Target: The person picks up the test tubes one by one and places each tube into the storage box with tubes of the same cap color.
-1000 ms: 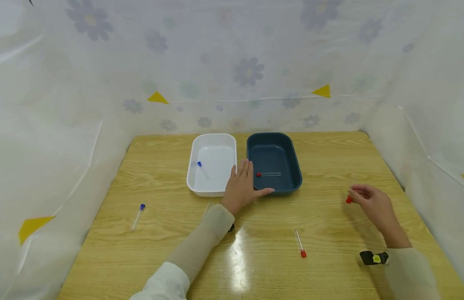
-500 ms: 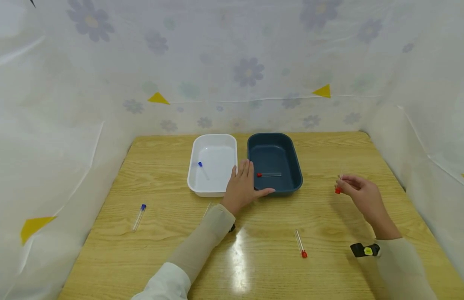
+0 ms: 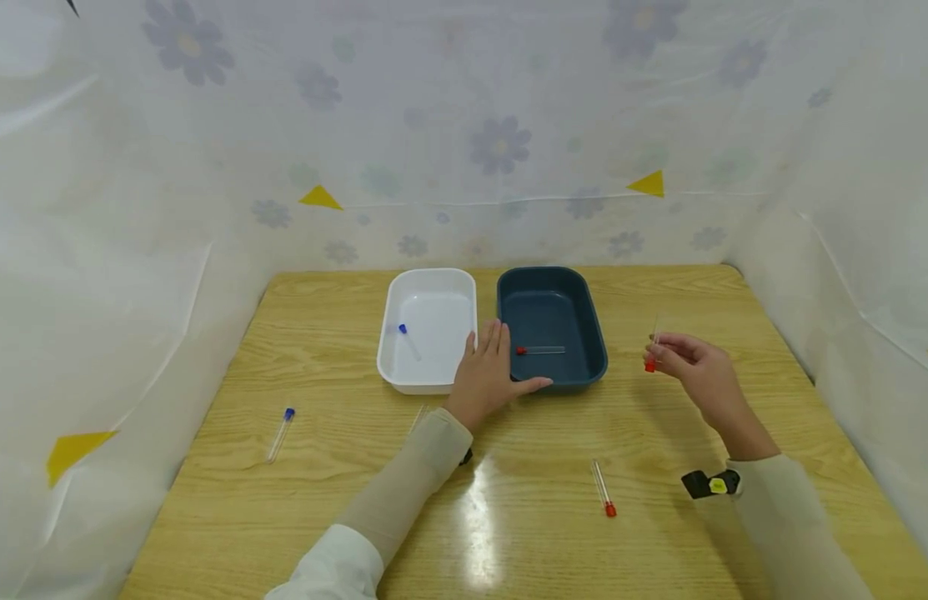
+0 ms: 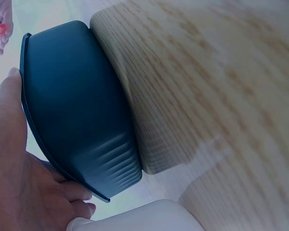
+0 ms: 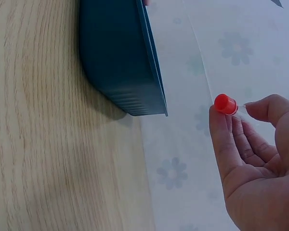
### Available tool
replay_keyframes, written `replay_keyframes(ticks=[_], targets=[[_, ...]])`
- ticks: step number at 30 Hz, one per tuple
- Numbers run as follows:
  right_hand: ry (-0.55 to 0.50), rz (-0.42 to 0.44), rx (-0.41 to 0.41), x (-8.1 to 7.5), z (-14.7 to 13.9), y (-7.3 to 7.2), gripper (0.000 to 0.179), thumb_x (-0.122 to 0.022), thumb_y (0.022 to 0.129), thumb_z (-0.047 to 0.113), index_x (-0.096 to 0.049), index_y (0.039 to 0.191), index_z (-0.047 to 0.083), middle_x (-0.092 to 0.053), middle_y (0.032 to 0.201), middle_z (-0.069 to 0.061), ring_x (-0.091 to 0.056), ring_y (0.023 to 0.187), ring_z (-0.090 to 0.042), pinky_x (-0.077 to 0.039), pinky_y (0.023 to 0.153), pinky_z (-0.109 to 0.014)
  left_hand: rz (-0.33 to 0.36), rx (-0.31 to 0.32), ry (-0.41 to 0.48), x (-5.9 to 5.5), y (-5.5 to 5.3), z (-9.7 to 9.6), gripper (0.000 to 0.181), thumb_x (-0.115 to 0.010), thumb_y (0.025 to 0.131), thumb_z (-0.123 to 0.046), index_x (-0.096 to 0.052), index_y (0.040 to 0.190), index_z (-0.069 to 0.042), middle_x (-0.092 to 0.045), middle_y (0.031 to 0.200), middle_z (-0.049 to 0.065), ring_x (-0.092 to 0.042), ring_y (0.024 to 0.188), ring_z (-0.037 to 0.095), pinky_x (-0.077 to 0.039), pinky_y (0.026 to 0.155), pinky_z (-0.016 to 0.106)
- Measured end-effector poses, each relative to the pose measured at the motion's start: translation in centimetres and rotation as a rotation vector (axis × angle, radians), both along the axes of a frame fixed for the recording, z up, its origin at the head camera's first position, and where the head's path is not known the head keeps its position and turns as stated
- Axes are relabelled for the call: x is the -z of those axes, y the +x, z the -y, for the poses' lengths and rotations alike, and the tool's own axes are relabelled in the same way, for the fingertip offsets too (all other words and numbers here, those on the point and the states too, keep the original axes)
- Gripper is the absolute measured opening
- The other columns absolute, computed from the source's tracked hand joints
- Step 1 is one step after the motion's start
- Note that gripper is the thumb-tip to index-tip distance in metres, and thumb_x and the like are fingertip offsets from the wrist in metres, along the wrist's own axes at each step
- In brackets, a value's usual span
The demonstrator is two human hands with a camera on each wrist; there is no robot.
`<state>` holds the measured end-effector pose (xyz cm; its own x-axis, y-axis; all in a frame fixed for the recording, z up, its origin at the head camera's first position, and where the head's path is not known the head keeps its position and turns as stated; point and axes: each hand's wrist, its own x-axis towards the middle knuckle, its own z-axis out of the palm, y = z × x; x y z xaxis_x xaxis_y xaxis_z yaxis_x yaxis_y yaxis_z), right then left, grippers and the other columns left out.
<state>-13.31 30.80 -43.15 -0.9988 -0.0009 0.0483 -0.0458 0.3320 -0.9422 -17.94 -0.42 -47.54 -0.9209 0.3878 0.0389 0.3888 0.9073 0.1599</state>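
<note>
My right hand (image 3: 699, 367) pinches a red-capped test tube (image 3: 650, 365) between thumb and fingers, right of the dark blue tray (image 3: 600, 333). In the right wrist view the red cap (image 5: 225, 104) sits at the fingertips, and the clear tube is mostly hidden behind it. With fingers straight and thumb spread, my left hand (image 3: 482, 375) rests at the near left corner of the dark tray, beside the white tray (image 3: 384, 375). Seen from the left wrist, thumb and fingers lie along the dark tray's rim (image 4: 33, 122). Inside the dark tray lies another red-capped tube (image 3: 542, 350).
A blue-capped tube (image 3: 407, 337) lies in the white tray. On the wooden table (image 3: 343, 500) are a blue-capped tube (image 3: 281, 435) at left and a red-capped tube (image 3: 603, 489) near the front. A clear tube (image 3: 418, 418) is partly covered by the left sleeve.
My right hand has moved left and farther back, toward the dark tray, carrying the red-capped test tube. The left hand has stayed at the tray corner.
</note>
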Motion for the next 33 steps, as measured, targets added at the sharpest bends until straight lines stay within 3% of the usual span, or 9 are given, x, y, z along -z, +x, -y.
replay_keyframes(ticks=[7, 18, 25, 33], targets=[[-0.066, 0.0, -0.034, 0.3, 1.3, -0.8, 0.04, -0.058, 0.093, 0.025, -0.055, 0.12, -0.004, -0.066, 0.1, 0.007, -0.066, 0.09, -0.009, -0.052, 0.074, -0.022, 0.009, -0.002, 0.009, 0.2, 0.0, 0.0, 0.118, -0.021, 0.068, -0.09, -0.015, 0.149, -0.003, -0.012, 0.154, 0.012, -0.003, 0.141, 0.02, -0.004, 0.112, 0.045], [-0.029, -0.031, -0.092, 1.1, 3.2, -2.0, 0.04, -0.059, 0.092, 0.024, -0.057, 0.118, -0.006, -0.067, 0.102, -0.005, -0.065, 0.087, -0.009, -0.053, 0.074, -0.025, -0.001, 0.002, 0.016, 0.2, 0.0, 0.1, 0.118, -0.022, 0.069, -0.09, -0.013, 0.149, -0.004, -0.012, 0.154, 0.012, -0.003, 0.141, 0.02, -0.004, 0.112, 0.046], [0.019, -0.018, -0.157, 1.5, 4.4, -2.4, 0.043, -0.057, 0.094, 0.024, -0.054, 0.124, -0.006, -0.06, 0.113, -0.024, -0.065, 0.09, -0.011, -0.053, 0.075, -0.025, -0.007, 0.002, 0.014, 0.3, 0.0, 0.0, 0.119, -0.021, 0.068, -0.09, -0.016, 0.148, -0.003, -0.012, 0.154, 0.013, -0.003, 0.141, 0.02, -0.005, 0.112, 0.045], [0.077, 0.001, -0.17, 1.6, 5.4, -3.0, 0.045, -0.056, 0.093, 0.031, -0.055, 0.124, -0.001, -0.061, 0.113, -0.018, -0.063, 0.092, -0.008, -0.052, 0.078, -0.023, -0.009, 0.0, 0.011, 0.1, 0.0, 0.0, 0.118, -0.022, 0.069, -0.09, -0.016, 0.148, -0.003, -0.013, 0.154, 0.013, -0.004, 0.141, 0.021, -0.005, 0.112, 0.046]])
